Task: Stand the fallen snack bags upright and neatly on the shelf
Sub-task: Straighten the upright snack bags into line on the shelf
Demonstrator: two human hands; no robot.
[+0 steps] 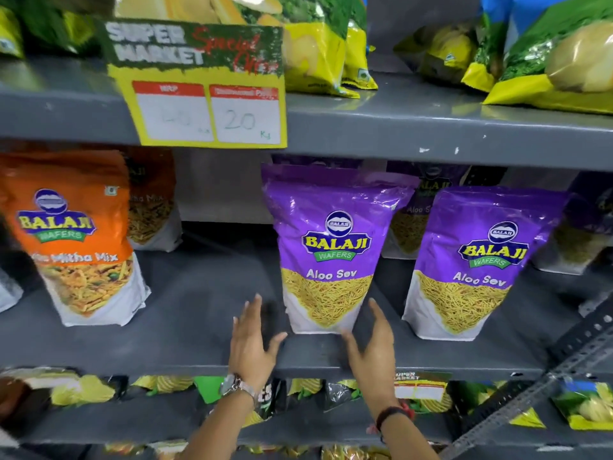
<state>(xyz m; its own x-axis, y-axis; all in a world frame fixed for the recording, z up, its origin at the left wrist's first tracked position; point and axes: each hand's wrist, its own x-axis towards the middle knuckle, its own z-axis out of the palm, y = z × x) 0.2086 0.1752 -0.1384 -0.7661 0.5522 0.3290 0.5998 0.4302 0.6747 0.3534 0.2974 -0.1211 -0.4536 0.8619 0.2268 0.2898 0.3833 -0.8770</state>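
A purple Aloo Sev bag (326,250) stands upright on the middle grey shelf (205,327). My left hand (253,343) is open just left of its base, not touching it. On the other side, my right hand (373,343) is open by the bag's lower right corner, fingers apart. A second purple Aloo Sev bag (477,260) stands upright to the right. More purple bags (414,214) stand behind them. An orange Mitha Mix bag (76,240) stands at the left, another orange bag (152,204) behind it.
A yellow price card (202,88) hangs from the upper shelf edge (431,131). Green and yellow chip bags (547,58) lie on the top shelf. Lower shelves hold more chip bags (86,390). A perforated metal strut (530,393) crosses at the lower right.
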